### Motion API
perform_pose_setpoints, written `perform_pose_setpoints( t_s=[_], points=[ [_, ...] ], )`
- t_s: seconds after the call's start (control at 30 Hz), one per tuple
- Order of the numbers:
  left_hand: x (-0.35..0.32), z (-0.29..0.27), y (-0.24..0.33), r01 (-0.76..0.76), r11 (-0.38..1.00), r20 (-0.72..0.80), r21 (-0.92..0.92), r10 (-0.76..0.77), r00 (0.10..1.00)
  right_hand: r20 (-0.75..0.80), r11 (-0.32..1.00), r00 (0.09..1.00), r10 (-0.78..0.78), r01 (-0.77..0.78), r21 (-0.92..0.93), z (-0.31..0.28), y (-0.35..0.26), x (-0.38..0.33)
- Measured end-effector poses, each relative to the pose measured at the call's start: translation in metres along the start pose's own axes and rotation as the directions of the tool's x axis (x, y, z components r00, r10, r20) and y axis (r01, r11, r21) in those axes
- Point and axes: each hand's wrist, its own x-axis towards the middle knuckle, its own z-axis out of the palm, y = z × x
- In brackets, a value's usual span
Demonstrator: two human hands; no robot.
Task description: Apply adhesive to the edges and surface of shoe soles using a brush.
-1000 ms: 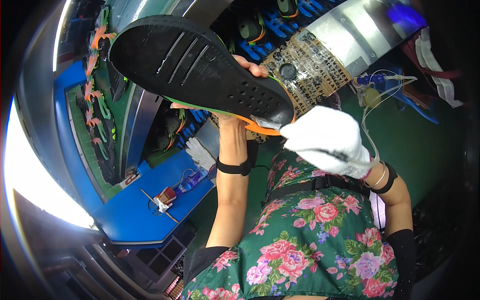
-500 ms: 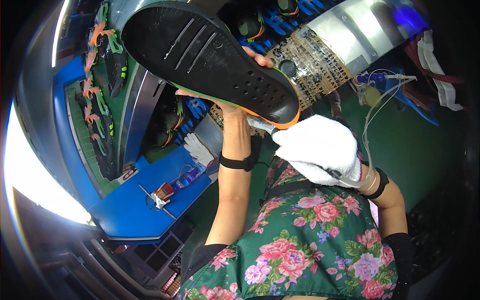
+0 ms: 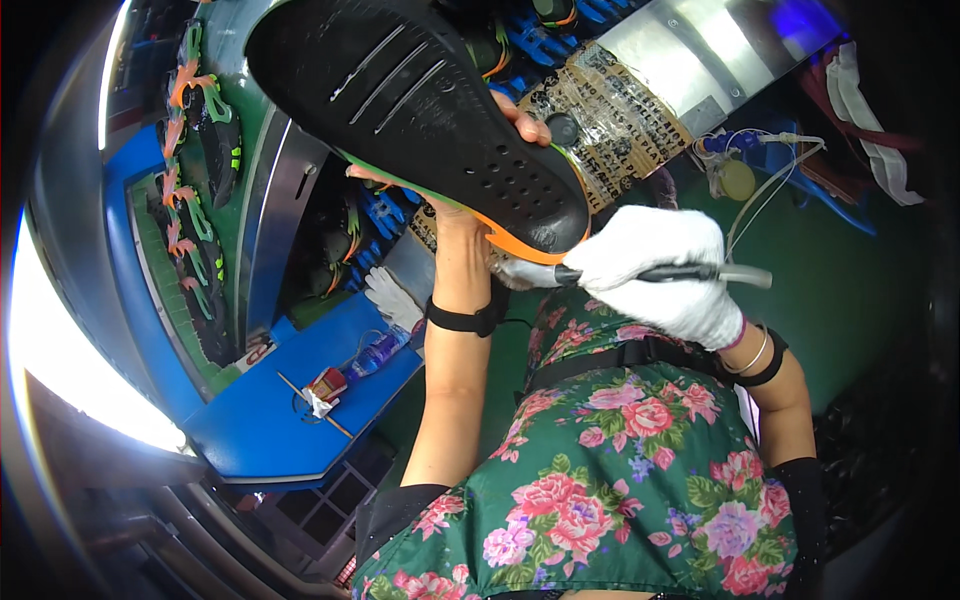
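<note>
A large black shoe sole [image 3: 440, 120] with orange and green side edges is held up at the upper middle. It has slots toward the front and several small holes near the heel. My left hand [image 3: 458, 218] supports it from beneath, fingers curled around its far edge. My right hand [image 3: 650, 265], in a white knit glove, grips a brush [image 3: 685, 271] by its dark handle, and a pale tube extends from the handle's rear. The brush's pale, wet-looking head [image 3: 522, 272] is at the orange heel edge; exact contact cannot be made out.
On the left, a blue table [image 3: 255, 430] bears a white glove [image 3: 392, 298] and a purple-blue bottle [image 3: 378, 352]. Green-orange shoe parts [image 3: 205, 200] lie on the conveyor behind. A metal ledge [image 3: 690, 60] partly wrapped in printed tape spans the upper right, near tubing [image 3: 770, 190].
My right hand has turned, so the brush handle now shows across the glove. The sole has shifted slightly left and tilted, exposing more of its orange heel edge.
</note>
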Motion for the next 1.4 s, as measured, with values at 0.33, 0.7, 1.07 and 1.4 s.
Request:
perform_pose_setpoints(
  t_s=[0.33,0.7,1.07,1.4],
  points=[
    [-0.009,-0.025,-0.002,0.185,0.981,0.075,-0.055,-0.181,0.981,0.324,0.883,0.907,-0.267,0.365,-0.295,0.002,0.0,-0.002],
    [-0.017,-0.025,-0.007,0.414,0.91,-0.304,-0.01,-0.397,0.866,0.457,0.901,0.842,-0.287,0.399,-0.171,-0.018,0.014,0.013],
    [-0.054,-0.008,-0.034,0.251,0.945,-0.822,-0.21,-0.31,0.479,-0.047,0.989,0.994,0.099,-0.093,0.118,-0.029,0.0,0.014],
    [-0.079,0.044,-0.053,0.499,0.857,-0.564,0.132,-0.349,0.748,0.164,0.827,0.938,-0.307,0.348,-0.442,-0.05,-0.009,0.034]
  ],
)
